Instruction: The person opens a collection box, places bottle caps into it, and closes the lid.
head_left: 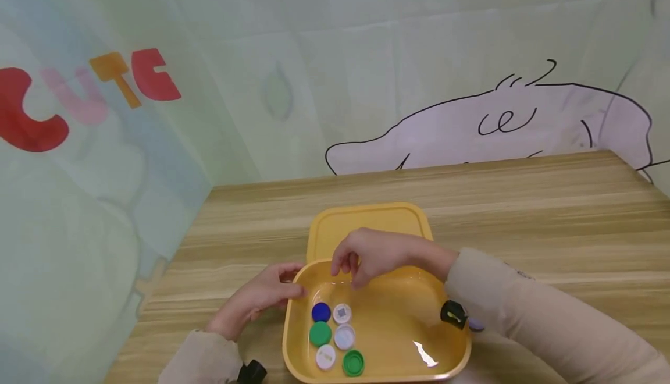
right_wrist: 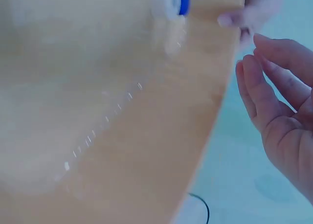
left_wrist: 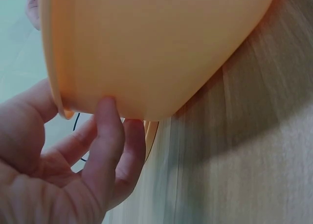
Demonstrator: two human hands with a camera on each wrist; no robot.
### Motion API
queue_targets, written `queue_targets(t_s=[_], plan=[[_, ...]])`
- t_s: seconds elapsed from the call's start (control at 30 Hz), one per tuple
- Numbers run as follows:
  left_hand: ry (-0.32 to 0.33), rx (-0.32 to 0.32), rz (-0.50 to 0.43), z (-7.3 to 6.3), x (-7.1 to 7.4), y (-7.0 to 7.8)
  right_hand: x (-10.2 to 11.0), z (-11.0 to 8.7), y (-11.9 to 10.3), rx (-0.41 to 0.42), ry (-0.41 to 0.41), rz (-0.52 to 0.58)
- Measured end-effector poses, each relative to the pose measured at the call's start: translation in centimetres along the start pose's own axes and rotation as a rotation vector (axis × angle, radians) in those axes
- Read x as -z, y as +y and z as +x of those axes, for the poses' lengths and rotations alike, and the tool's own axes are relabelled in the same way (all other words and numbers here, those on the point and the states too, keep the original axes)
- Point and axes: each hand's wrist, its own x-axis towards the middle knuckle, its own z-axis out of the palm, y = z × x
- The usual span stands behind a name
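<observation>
A yellow plastic box stands on the table with several bottle caps in its left half. Among them are a blue cap, a green cap, a white cap with a square code and a green cap with its hollow side up. My left hand grips the box's left back corner, thumb at the rim and fingers against the outer wall. Over the box's back edge hovers my right hand; its fingers are loosely bent, and nothing shows between them in the right wrist view.
A yellow lid lies flat behind the box. The wooden table runs back to a printed cloth backdrop. Beside the right sleeve, a small purple thing shows at the box's right edge.
</observation>
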Motion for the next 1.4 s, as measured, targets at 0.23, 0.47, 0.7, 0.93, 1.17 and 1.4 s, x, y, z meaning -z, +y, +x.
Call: queue_targets(t_s=[0.23, 0.47, 0.7, 0.93, 1.17, 1.4], plan=[[0.004, 0.004, 0.010, 0.1, 0.1, 0.0, 2.2, -2.1, 0.2, -0.034, 0.043, -0.049], [-0.001, -0.011, 0.000, 0.0, 0.0, -0.1, 3.2, -3.9, 1.3, -0.038, 0.093, -0.043], [0.002, 0.002, 0.003, -0.1, -0.1, 0.0, 3.9, -5.8, 2.3, -0.085, 0.137, -0.028], [0.007, 0.006, 0.005, -0.2, -0.1, 0.2, 4.5, -7.9, 3.5, -0.106, 0.179, -0.015], [0.006, 0.000, -0.006, -0.2, 0.0, 0.1, 4.7, -9.6, 4.8, -0.140, 0.221, 0.046], [-0.002, -0.002, -0.012, -0.2, 0.1, 0.1, 5.1, -11.0, 5.7, -0.159, 0.260, 0.065]])
